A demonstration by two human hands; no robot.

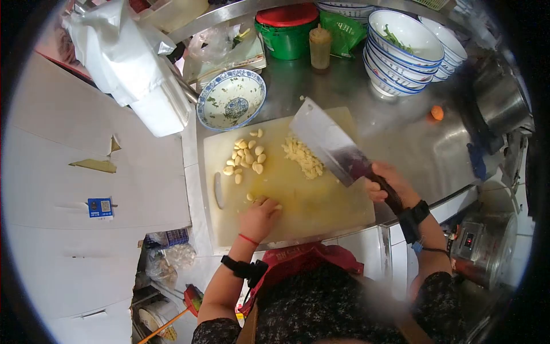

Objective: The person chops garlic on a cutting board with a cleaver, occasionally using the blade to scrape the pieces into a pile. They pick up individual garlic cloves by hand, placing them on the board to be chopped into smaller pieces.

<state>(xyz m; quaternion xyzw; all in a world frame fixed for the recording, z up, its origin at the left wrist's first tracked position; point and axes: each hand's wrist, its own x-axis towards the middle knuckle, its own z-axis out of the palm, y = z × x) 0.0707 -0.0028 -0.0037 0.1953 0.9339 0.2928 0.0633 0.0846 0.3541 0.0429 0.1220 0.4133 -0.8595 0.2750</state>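
A: What does the head view show on the board (321,209)?

B: The right hand (385,184) is closed around the dark handle of a cleaver (327,142); the blade is tilted, raised over the right part of the board, its edge just beside a heap of chopped garlic (303,156).

A: And the left hand (260,218)?

B: It rests on the near edge of the board, fingers curled loosely; a clove or two lie at the fingertips, but I cannot tell whether it grips them; a red band sits on that wrist.

A: Whole cloves?

B: A loose pile of cloves (246,156) lies on the far left of the board, apart from the chopped heap.

A: Beyond the board?

B: A blue-patterned bowl (231,99) touches its far left corner; a green tub (286,31) with a red lid, a bottle (320,47) and stacked bowls (404,49) stand further back on the steel counter (412,143).
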